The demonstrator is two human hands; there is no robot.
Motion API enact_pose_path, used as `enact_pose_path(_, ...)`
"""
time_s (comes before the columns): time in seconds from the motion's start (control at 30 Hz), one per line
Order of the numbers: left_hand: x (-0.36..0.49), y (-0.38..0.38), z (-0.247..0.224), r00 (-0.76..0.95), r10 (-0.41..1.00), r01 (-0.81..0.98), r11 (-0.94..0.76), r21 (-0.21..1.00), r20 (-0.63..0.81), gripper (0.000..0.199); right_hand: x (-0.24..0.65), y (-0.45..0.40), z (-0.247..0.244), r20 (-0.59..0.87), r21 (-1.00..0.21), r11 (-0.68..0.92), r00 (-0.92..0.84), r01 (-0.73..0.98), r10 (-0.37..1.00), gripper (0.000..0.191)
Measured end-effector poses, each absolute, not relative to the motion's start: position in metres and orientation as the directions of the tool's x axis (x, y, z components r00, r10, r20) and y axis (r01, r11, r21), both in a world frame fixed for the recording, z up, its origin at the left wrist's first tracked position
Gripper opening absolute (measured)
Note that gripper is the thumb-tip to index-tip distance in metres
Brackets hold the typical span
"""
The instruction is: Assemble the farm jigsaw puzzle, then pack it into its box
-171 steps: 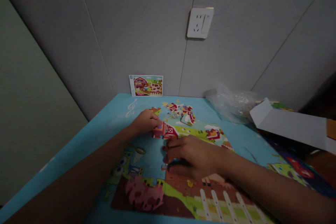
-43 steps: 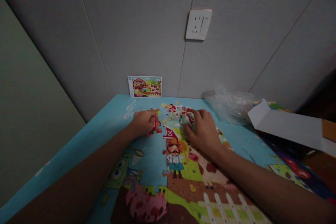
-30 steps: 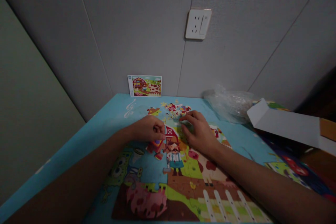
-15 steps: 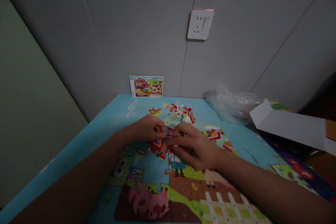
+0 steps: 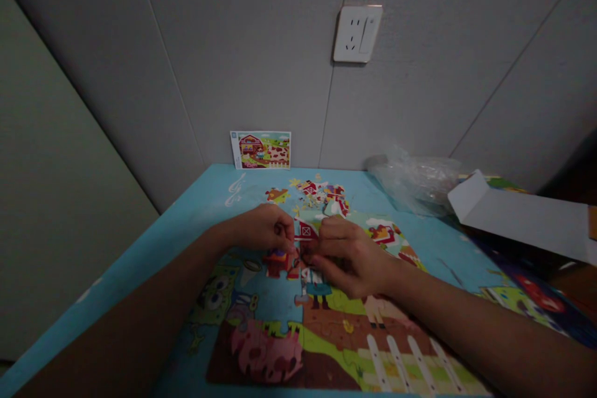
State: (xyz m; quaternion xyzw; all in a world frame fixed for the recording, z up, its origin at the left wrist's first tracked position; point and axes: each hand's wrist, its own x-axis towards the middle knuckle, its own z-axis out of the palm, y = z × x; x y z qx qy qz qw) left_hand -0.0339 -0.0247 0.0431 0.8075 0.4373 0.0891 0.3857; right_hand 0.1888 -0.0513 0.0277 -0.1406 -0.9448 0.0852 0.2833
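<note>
The person's left hand pinches a red puzzle piece, which lies at ten o'clock from the middle of the partly joined puzzle. Slanted half a second ago, the piece now sits squarer, beside the farmer picture. The right hand, over the loose pieces at twelve o'clock 1.4 seconds ago, bends over the farmer; whether it grips anything cannot be told.

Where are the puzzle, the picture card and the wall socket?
Puzzle (image 5: 326,322), head view: on its brown path.
Picture card (image 5: 263,150), head view: middle of its printed front.
Wall socket (image 5: 357,34), head view: middle of its white plate.
</note>
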Motion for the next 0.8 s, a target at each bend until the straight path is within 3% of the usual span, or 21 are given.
enact_pose_path(0.1,-0.033,-0.026,0.043,0.596,0.779,0.670,-0.349,0.655,-0.195,0.017,0.189,-0.050,0.027,0.535,-0.239,0.944,-0.780,0.229,0.324,0.029)
enact_pose_path(0.3,-0.027,-0.031,0.047,0.604,0.789,0.750,-0.514,0.417,-0.113,0.017,0.187,-0.049,0.023,0.592,-0.247,0.954,-0.753,0.170,0.287,0.023)
enact_pose_path(0.47,-0.027,-0.030,0.040,0.633,0.773,0.725,-0.577,0.377,-0.034,0.021,0.185,-0.052,0.023,0.597,-0.259,0.956,-0.756,0.136,0.269,0.017)
enact_pose_path(0.63,-0.029,-0.025,0.033,0.599,0.795,0.764,-0.603,0.231,0.093,0.047,0.183,-0.054,0.026,0.550,-0.262,0.955,-0.792,0.136,0.264,0.018)
enact_pose_path(0.7,-0.030,-0.023,0.033,0.577,0.810,0.781,-0.584,0.222,0.103,0.047,0.183,-0.054,0.028,0.531,-0.258,0.956,-0.806,0.142,0.263,0.017)
enact_pose_path(0.8,-0.033,-0.022,0.039,0.556,0.827,0.773,-0.552,0.312,0.087,0.035,0.184,-0.056,0.027,0.555,-0.268,0.953,-0.785,0.142,0.273,0.016)
